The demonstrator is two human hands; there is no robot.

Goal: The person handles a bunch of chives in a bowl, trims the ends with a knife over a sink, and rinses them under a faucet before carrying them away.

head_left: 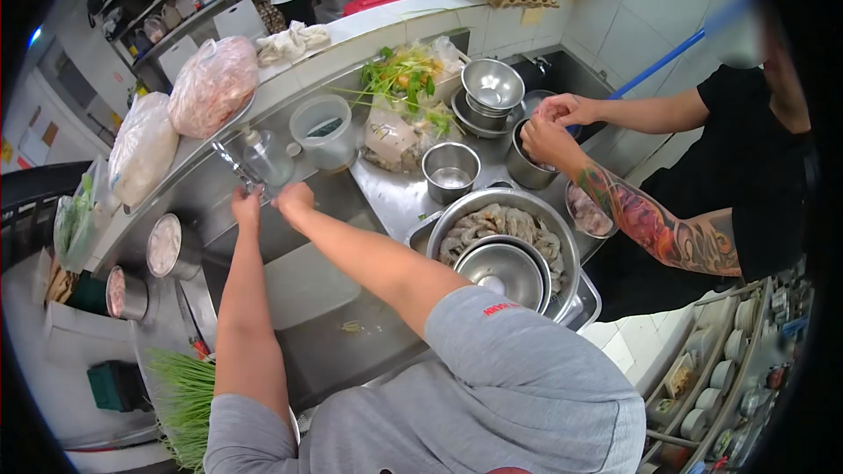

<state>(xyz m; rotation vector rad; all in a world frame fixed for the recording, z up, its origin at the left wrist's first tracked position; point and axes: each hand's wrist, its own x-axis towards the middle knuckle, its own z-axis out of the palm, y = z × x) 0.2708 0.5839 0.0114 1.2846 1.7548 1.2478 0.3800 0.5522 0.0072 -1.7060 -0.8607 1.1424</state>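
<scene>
Under the end of a metal faucet [230,162], my left hand [247,207] is held with its fingers drawn together. My right hand [293,199] is just beside it, fingers curled and pointing toward the left one. Whatever may be in either hand is too small or hidden to make out. Both hands are above a steel sink [325,333], which has a pale board [307,276] in it. Just behind them stand a clear bottle [268,160] and a translucent plastic tub [322,127].
At right, a co-worker's hands [553,127] are over a steel pot [529,167]. A large bowl of shrimp [518,215] holds smaller steel bowls [500,272]. Bagged food [213,88] lines the ledge. Green stalks [183,395] and a knife [186,312] lie left.
</scene>
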